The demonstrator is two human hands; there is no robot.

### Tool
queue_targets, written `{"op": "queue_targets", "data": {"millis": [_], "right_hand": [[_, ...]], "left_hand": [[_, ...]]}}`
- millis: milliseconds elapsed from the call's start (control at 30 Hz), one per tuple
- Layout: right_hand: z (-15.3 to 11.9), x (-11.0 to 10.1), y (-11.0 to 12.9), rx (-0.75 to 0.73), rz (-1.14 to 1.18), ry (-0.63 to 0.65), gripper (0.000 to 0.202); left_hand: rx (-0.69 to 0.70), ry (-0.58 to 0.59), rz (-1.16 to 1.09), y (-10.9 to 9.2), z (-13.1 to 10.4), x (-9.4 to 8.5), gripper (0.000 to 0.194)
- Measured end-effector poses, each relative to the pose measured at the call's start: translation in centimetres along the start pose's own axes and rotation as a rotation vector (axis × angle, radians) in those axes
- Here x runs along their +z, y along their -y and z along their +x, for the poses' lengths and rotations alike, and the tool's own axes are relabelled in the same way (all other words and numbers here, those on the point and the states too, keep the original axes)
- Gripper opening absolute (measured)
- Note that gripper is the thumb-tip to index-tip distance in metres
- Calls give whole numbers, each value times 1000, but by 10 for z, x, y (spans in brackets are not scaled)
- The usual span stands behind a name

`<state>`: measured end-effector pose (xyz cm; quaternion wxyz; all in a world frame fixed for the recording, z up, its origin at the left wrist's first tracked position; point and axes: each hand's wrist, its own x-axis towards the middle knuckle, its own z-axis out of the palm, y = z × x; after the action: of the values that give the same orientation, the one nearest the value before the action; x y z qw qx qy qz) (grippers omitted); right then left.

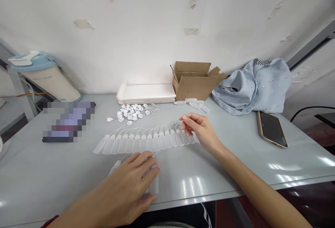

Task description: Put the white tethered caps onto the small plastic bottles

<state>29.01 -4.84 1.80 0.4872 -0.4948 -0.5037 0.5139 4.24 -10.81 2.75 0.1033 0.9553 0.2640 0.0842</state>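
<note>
A long row of small translucent plastic bottles (141, 144), each with a thin white loop at its top, lies side by side across the table. Over a second, shorter group of these bottles (154, 184) near the front edge rests my left hand (131, 182), its fingers stretched and covering most of them. My right hand (199, 128) hovers at the right end of the long row, thumb and fingers pinched together. Whatever is in that pinch is too small to make out. Behind the row lies a pile of white caps (132, 111) with some loose loops (152, 108) beside it.
At the back stand a stack of white trays (149, 93) and an open cardboard box (196, 86), with several loose bottles (195, 105) before it. A phone (272, 129) and blue cloth bag (253, 88) lie right. A tumbler (49, 78) and blurred-out object (69, 122) are left.
</note>
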Motion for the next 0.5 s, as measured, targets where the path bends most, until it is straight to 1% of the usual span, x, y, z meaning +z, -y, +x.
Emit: {"op": "queue_targets", "data": {"millis": [167, 500], "right_hand": [[1, 0, -2, -1, -9, 7, 26], [1, -1, -1, -20, -21, -3, 25]], "left_hand": [[1, -3, 23, 2, -2, 2, 24], [-3, 37, 49, 2, -5, 3, 29]]}}
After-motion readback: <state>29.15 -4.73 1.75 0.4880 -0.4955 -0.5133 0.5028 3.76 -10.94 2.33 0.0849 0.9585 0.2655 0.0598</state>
